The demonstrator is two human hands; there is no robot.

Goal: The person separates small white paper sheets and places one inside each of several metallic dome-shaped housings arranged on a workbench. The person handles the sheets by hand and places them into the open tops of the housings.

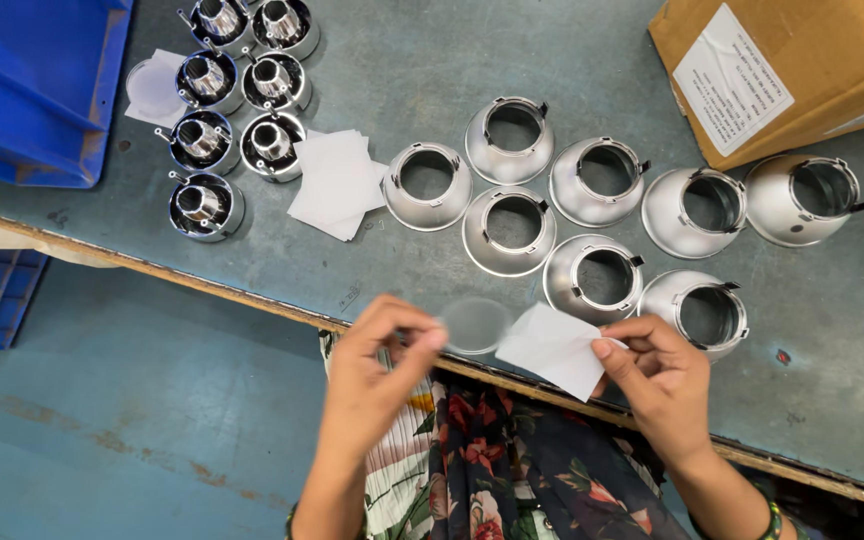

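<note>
My left hand [380, 355] pinches the edge of a thin clear round disc [476, 325] over the table's front edge. My right hand [660, 375] holds a white square paper sheet [555, 348] by its right corner, beside the disc. Just beyond my hands, several silver cone-shaped metal reflectors [513, 231] stand upside down in two rows on the grey-green table [412, 70].
Several shiny assembled reflectors [204, 205] stand in two columns at the upper left, next to a stack of white paper squares [335, 183]. A blue plastic bin [32, 85] sits at the far left and a cardboard box [782, 70] at the upper right.
</note>
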